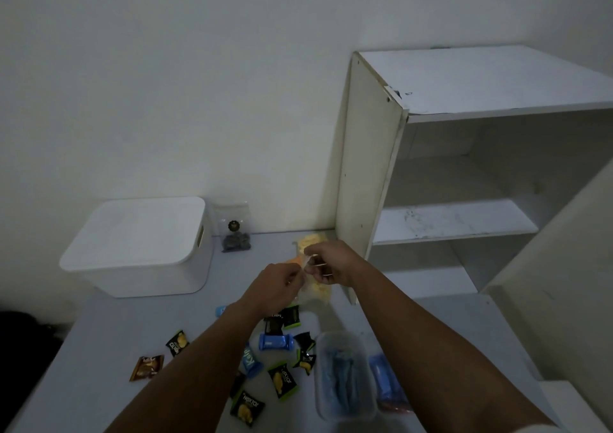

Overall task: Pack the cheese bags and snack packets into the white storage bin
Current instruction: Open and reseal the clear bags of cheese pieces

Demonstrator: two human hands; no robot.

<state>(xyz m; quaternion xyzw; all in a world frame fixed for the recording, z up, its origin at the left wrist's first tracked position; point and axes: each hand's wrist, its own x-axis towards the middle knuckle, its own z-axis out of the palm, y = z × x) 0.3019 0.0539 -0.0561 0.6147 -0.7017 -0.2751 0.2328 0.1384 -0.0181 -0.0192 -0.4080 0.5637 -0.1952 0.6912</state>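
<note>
2 hands (282,285) (331,265) pinching 1 cheese bag (316,288), 1 lidded white storage bin (139,246)

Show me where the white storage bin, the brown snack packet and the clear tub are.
white storage bin (139,233): head view, middle of its closed lid.
brown snack packet (147,367): head view, centre of the wrapper.
clear tub (345,343): head view, far rim.

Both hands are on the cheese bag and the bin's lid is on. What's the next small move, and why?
Probably let the left hand release the cheese bag and lift the lid off the white bin: it is closed, so nothing can go in yet, while the right hand keeps the bag.
</note>
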